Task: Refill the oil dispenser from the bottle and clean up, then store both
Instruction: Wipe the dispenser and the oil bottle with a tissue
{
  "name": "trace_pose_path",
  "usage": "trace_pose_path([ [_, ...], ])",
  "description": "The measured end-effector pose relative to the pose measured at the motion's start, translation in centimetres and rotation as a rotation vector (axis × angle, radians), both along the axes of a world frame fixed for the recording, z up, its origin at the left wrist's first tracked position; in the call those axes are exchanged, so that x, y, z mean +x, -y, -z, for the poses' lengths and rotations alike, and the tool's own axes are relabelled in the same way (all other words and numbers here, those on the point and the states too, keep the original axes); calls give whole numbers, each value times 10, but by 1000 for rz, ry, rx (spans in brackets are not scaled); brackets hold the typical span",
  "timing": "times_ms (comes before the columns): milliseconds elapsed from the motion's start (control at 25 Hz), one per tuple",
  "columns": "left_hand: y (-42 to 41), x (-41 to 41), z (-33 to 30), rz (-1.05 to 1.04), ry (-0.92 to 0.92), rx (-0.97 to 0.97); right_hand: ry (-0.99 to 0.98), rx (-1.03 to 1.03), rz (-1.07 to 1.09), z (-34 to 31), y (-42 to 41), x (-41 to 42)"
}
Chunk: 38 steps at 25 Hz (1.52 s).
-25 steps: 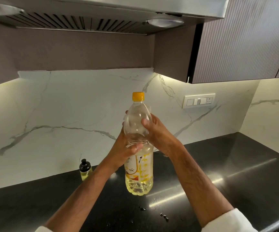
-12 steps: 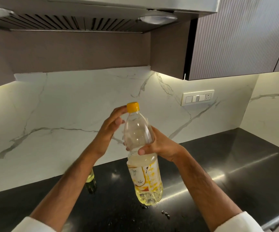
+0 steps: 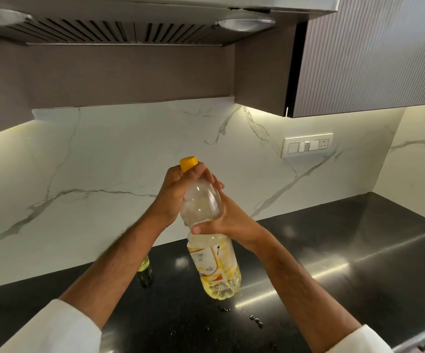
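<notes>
A clear plastic oil bottle [image 3: 211, 256] with a yellow label and a little yellow oil at the bottom is held tilted above the black counter [image 3: 346, 263]. My right hand [image 3: 228, 220] grips its middle from behind. My left hand [image 3: 178, 189] is curled round the neck, fingers on the yellow cap [image 3: 188, 163], which sits on the bottle. The small oil dispenser [image 3: 145, 272] stands on the counter by the wall, mostly hidden behind my left forearm; only its lower glass body with yellowish oil shows.
A few dark droplets or specks [image 3: 256, 321] lie on the counter in front of the bottle. A white marble backsplash with a switch plate [image 3: 307, 145] rises behind. A range hood [image 3: 130, 29] and a ribbed wall cabinet [image 3: 367, 54] hang overhead.
My left hand left the bottle's body, rose and closed on the yellow cap. The bottle tilted, its top leaning left. My left forearm now hides most of the dispenser.
</notes>
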State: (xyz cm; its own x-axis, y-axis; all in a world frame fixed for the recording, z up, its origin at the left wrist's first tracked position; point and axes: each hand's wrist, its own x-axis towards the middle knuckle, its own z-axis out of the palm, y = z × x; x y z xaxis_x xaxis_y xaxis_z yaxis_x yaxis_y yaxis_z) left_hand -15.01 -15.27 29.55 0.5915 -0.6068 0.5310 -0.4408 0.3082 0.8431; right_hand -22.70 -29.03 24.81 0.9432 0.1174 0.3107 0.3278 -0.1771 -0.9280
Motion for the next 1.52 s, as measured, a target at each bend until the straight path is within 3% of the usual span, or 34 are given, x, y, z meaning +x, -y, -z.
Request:
trace_pose_path([
  [240,4,2,-5,-336,120,-21,131,-246,450,16,-34,-9],
  [360,5,7,-2,-464,60,-54,237,-420,547,24,-57,-24],
  [480,6,17,-6,-530,-47,-123,311,-744,653,35,-79,-33],
  [640,6,19,-9,-610,-1,-94,299,-994,752,54,-93,-30],
  [880,-4,15,-16,-566,81,-68,161,-675,761,30,-81,-17],
  [1040,-13,10,-21,-381,105,-66,30,-310,365,-3,-41,-4],
  [1160,-14,8,-27,-301,87,-85,-7,-268,43,-22,-15,4],
  [1240,-15,9,-29,-282,67,-91,-3,-251,-55,-20,-9,7],
  [1440,-7,10,-15,-465,127,-16,11,-363,335,17,-31,-4],
  [1520,-2,10,-8,-611,130,19,18,-552,501,28,-51,-11],
])
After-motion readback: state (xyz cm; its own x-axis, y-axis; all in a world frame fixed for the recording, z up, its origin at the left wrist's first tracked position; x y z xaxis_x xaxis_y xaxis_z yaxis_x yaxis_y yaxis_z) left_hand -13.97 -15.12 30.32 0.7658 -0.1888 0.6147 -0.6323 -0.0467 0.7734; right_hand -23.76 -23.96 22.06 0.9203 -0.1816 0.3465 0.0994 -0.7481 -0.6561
